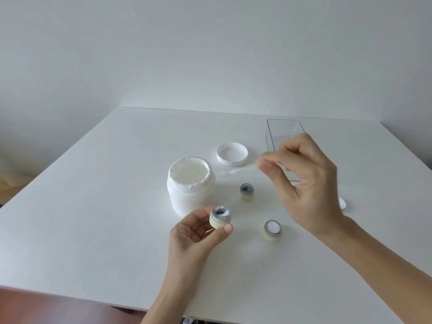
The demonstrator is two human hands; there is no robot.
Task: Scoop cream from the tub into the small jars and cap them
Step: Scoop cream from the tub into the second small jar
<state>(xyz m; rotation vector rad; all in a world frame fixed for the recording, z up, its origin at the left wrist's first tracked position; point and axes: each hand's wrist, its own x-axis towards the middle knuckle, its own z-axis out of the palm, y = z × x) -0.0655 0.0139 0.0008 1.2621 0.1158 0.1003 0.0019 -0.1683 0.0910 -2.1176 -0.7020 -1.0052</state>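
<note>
Fingers [211,212] of the left hand [191,235] pinch a partly filled, unlabelled small jar [220,217]; right-hand fingers [268,164] blurred, curled.

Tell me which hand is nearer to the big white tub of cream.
Left. The left hand, holding a small jar, is right beside the tub at its near side. The right hand is raised well off to the tub's right.

plain indoor room, most likely a home or small workspace: bare pale wall [210,47], a white table [93,206] pushed near it, a clear plastic box [280,132] on top. a strip of reddish-brown floor [35,305] shows below the table edge.
</note>
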